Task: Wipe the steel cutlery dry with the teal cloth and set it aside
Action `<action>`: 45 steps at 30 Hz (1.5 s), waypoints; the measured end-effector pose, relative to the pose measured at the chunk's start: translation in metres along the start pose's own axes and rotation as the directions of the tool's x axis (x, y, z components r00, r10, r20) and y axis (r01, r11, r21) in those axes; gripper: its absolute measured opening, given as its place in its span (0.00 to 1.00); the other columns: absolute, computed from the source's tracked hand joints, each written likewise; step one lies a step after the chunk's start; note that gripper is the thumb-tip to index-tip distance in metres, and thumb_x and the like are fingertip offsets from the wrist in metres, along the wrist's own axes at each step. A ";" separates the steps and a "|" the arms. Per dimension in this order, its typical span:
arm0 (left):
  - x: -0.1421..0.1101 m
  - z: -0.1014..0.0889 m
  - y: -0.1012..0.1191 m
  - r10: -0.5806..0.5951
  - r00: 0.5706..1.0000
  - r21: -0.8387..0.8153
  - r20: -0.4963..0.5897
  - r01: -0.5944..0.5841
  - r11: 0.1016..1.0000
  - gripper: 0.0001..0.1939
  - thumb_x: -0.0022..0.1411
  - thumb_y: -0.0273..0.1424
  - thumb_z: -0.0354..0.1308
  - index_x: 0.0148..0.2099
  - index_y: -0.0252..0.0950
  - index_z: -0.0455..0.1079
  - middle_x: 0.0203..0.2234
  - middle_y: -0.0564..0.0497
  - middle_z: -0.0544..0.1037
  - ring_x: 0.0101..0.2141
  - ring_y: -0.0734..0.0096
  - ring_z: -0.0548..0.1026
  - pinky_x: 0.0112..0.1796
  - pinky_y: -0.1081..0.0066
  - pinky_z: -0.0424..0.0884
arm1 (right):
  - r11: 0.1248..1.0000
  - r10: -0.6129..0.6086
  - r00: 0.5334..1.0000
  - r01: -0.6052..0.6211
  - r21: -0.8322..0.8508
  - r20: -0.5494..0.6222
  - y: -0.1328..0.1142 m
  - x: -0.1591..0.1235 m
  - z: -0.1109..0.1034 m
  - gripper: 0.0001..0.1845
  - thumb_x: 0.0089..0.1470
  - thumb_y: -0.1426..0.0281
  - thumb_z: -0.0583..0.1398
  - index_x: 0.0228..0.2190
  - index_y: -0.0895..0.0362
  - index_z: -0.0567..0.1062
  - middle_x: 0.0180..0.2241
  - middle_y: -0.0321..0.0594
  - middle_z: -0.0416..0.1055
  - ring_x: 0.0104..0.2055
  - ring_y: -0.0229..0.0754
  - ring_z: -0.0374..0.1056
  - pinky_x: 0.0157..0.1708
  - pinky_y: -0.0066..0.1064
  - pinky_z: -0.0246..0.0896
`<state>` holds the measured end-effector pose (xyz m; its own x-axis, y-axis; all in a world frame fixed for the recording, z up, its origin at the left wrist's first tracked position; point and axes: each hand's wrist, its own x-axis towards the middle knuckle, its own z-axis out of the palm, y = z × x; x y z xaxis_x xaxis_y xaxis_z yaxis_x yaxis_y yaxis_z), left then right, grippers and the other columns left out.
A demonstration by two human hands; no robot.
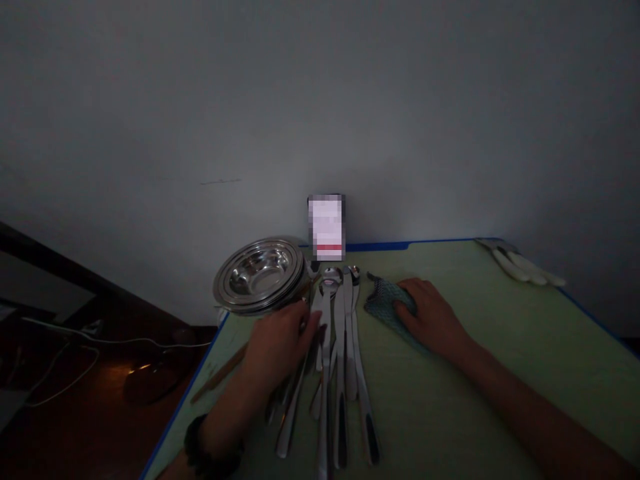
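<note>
My right hand (437,320) is closed on a crumpled blue-green patterned cloth (387,303), resting on the table. Across the middle lie several long metal utensils (340,377), spoons and knives among them, mostly with their handles towards me. My left hand (277,337) reaches over the left side of this pile with its fingers curled. Whatever is inside those fingers is hidden. Just beyond that hand stands a stack of shiny metal bowls (260,277). A thin brown stick (220,373) lies partly under my left forearm.
A phone (327,227) with a lit, blurred screen leans on the grey wall behind the table (475,413). White, finger-shaped items (525,267), perhaps gloves, lie at the far right corner. White cables (135,340) hang beyond the left edge.
</note>
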<state>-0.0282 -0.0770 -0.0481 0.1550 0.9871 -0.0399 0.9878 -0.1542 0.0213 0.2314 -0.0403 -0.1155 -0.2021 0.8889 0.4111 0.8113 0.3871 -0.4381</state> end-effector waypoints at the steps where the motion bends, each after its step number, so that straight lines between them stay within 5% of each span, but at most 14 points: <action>1: 0.000 0.002 0.006 0.016 1.000 -0.013 -0.009 -0.016 1.000 0.19 0.65 0.43 0.40 0.35 0.38 0.67 0.31 0.50 0.77 0.31 0.65 0.75 0.29 0.70 0.63 | 1.000 -0.001 1.000 0.001 -0.002 0.000 0.000 0.000 0.000 0.11 0.51 0.69 0.53 0.37 0.59 0.69 0.37 0.47 0.69 0.41 0.50 0.62 0.43 0.42 0.59; 6: 0.002 0.014 0.020 0.004 1.000 -0.049 -0.022 -0.005 0.999 0.14 0.62 0.41 0.46 0.35 0.36 0.65 0.31 0.47 0.77 0.29 0.64 0.75 0.28 0.70 0.63 | 1.000 -0.005 1.000 0.005 -0.005 0.022 0.000 0.000 0.000 0.11 0.52 0.69 0.53 0.37 0.60 0.69 0.37 0.47 0.68 0.41 0.50 0.62 0.43 0.41 0.58; 20: 0.020 0.017 0.007 -0.045 0.997 -0.107 -0.061 0.038 0.993 0.16 0.64 0.39 0.44 0.30 0.37 0.67 0.24 0.51 0.77 0.27 0.68 0.75 0.26 0.72 0.60 | 1.000 0.002 0.999 -0.002 -0.001 0.032 -0.001 0.001 0.000 0.11 0.52 0.70 0.53 0.37 0.61 0.69 0.37 0.47 0.68 0.41 0.49 0.62 0.44 0.40 0.58; 29: 0.027 0.011 0.016 -0.075 0.989 -0.005 -0.126 0.075 0.997 0.15 0.63 0.35 0.47 0.51 0.39 0.61 0.33 0.48 0.78 0.32 0.59 0.77 0.28 0.69 0.64 | 1.000 0.005 0.999 -0.005 -0.006 0.036 -0.001 0.001 -0.001 0.11 0.52 0.70 0.53 0.37 0.61 0.69 0.37 0.47 0.68 0.42 0.49 0.61 0.44 0.41 0.58; 37: 0.022 0.014 0.020 -0.014 0.996 0.072 -0.088 0.021 0.997 0.16 0.63 0.43 0.44 0.40 0.36 0.65 0.33 0.45 0.77 0.33 0.58 0.77 0.30 0.67 0.67 | 1.000 0.015 0.999 -0.015 -0.004 0.043 -0.004 0.002 -0.002 0.10 0.52 0.70 0.53 0.37 0.60 0.69 0.37 0.47 0.68 0.41 0.49 0.61 0.44 0.40 0.57; 45: 0.021 0.019 0.031 -0.010 0.998 0.096 -0.064 0.017 0.995 0.11 0.62 0.31 0.44 0.39 0.33 0.65 0.34 0.43 0.76 0.34 0.56 0.76 0.32 0.64 0.69 | 1.000 0.007 0.999 -0.007 -0.007 0.032 -0.002 0.001 -0.002 0.11 0.52 0.71 0.53 0.37 0.61 0.69 0.37 0.47 0.68 0.41 0.49 0.61 0.44 0.41 0.57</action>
<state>0.0063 -0.0617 -0.0675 0.1434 0.9894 0.0238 0.9871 -0.1412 -0.0758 0.2305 -0.0402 -0.1126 -0.2140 0.8991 0.3819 0.8167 0.3792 -0.4350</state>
